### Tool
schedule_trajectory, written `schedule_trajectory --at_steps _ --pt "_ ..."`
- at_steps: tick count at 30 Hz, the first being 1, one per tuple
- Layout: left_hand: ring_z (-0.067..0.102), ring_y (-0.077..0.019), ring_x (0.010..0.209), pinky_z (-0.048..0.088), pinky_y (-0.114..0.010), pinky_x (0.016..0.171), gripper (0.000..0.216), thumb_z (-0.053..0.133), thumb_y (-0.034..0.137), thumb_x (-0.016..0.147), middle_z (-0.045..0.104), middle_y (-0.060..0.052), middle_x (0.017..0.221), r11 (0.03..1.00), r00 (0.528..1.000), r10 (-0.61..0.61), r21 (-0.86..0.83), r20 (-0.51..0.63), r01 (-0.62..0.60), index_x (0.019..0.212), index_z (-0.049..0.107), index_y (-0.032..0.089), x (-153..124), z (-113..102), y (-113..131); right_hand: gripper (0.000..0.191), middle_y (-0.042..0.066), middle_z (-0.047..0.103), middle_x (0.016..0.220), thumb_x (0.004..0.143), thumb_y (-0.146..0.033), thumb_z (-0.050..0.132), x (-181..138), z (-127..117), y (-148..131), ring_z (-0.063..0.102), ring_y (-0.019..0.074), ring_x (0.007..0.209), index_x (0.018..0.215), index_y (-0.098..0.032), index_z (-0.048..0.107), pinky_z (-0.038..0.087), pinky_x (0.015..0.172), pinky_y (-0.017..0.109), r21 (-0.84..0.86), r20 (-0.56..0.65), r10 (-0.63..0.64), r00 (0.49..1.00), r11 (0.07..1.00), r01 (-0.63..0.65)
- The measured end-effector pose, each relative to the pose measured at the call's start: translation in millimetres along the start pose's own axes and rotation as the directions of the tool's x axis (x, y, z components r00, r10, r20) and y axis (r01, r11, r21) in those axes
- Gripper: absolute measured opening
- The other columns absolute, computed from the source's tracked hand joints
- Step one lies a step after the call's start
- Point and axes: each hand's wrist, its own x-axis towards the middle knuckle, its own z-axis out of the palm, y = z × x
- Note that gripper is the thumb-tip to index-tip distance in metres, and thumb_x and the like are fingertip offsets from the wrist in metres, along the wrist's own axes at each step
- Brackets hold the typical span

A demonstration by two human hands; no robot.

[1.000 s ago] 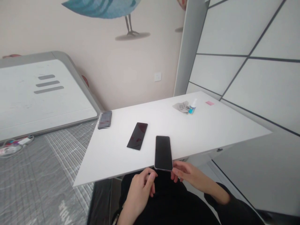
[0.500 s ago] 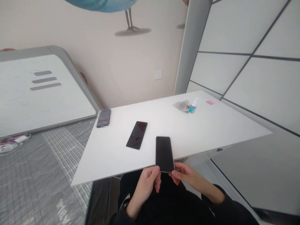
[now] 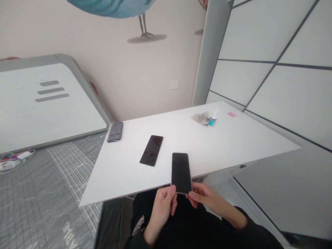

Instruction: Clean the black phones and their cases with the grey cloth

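Note:
A smartphone with a dark screen is held between my two hands, its lower end toward me and its upper part over the table's front edge. My left hand pinches its lower left corner, thumb on the front. At the lower right corner, my right hand grips it with thumb and fingers. The fingers behind the phone are partly hidden. A second smartphone lies flat on the white table, to the left of the held one, its dark screen facing up.
Toward the back right of the table are a crumpled grey cloth, a small spray bottle with a blue label and a pink slip. A blurred dark item rests at the left edge. Wall panels border the right side.
The held phone and both hands have shifted very slightly down and to the left. Both hands keep their grip. The camera view has tilted a little.

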Motion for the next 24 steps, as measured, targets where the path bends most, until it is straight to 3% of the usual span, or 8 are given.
schedule_trajectory --at_steps 7,11,13,15,16,18,20,24 --pt "0.035 -0.0087 0.035 0.026 -0.024 0.044 0.074 0.040 0.092 0.074 0.042 0.003 0.037 0.999 0.998 0.006 0.052 0.061 -0.009 0.051 0.045 0.022 3 -1 2 0.052 -0.003 0.052 0.060 0.079 -0.069 0.070 2 3 -4 0.045 0.0114 0.052 0.083 -0.017 0.061 0.037 0.055 0.026 -0.003 -0.068 0.033 0.997 0.999 -0.033" --pt "0.051 -0.0128 0.043 0.038 -0.025 0.050 0.070 0.041 0.079 0.086 0.056 -0.001 0.048 0.949 0.984 -0.067 0.315 0.163 0.012 0.063 0.063 0.017 -13 -11 22 0.055 -0.005 0.047 0.057 0.073 -0.072 0.072 3 5 -4 0.039 0.0106 0.049 0.078 -0.019 0.060 0.033 0.051 0.026 0.024 -0.129 0.048 0.991 0.999 -0.045" --pt "0.056 -0.0141 0.049 0.042 -0.026 0.055 0.056 0.049 0.064 0.091 0.062 -0.001 0.054 0.869 0.990 -0.037 0.494 0.133 -0.034 0.067 0.068 0.017 -24 -21 41 0.057 -0.005 0.045 0.057 0.074 -0.075 0.069 0 4 -11 0.038 0.0108 0.049 0.076 -0.019 0.058 0.032 0.051 0.026 -0.008 -0.159 0.037 0.987 0.999 -0.039" --pt "0.062 -0.0165 0.058 0.046 -0.027 0.060 0.048 0.049 0.055 0.096 0.067 -0.002 0.062 0.775 0.991 0.115 0.617 0.075 -0.136 0.072 0.071 0.019 -30 -37 61 0.057 -0.005 0.044 0.058 0.079 -0.076 0.062 -2 2 -24 0.040 0.0118 0.052 0.076 -0.020 0.056 0.033 0.053 0.027 -0.101 -0.178 0.025 0.984 0.994 -0.043" --pt "0.066 -0.0181 0.069 0.050 -0.029 0.068 0.044 0.048 0.051 0.098 0.071 -0.003 0.072 0.710 0.969 0.245 0.675 0.030 -0.200 0.077 0.072 0.020 -28 -47 70 0.055 -0.005 0.044 0.059 0.082 -0.075 0.057 -3 0 -33 0.042 0.0125 0.053 0.076 -0.020 0.054 0.034 0.055 0.027 -0.172 -0.187 0.021 0.982 0.984 -0.054" --pt "0.066 -0.0245 0.101 0.051 -0.039 0.093 0.034 0.048 0.043 0.099 0.074 -0.007 0.104 0.498 0.851 0.526 0.815 -0.013 -0.295 0.099 0.074 0.022 -17 -68 80 0.050 -0.004 0.045 0.061 0.090 -0.069 0.049 -2 -3 -53 0.044 0.0138 0.056 0.074 -0.022 0.050 0.035 0.057 0.028 -0.346 -0.215 0.008 0.977 0.934 -0.084" --pt "0.054 -0.0318 0.126 0.044 -0.052 0.108 0.033 0.053 0.039 0.097 0.062 -0.011 0.136 0.299 0.768 0.640 0.913 0.024 -0.277 0.123 0.069 0.025 1 -85 81 0.043 -0.003 0.046 0.063 0.097 -0.059 0.041 6 -5 -71 0.046 0.0152 0.059 0.072 -0.023 0.044 0.034 0.059 0.029 -0.535 -0.258 -0.032 0.966 0.837 -0.115" --pt "0.049 -0.0339 0.128 0.049 -0.053 0.105 0.041 0.057 0.030 0.095 0.052 -0.013 0.146 0.129 0.782 0.613 0.963 0.112 -0.238 0.136 0.063 0.026 29 -94 69 0.032 -0.001 0.052 0.066 0.100 -0.037 0.038 33 -4 -90 0.051 0.0177 0.065 0.071 -0.023 0.040 0.029 0.060 0.030 -0.821 -0.348 -0.088 0.933 0.508 -0.258"
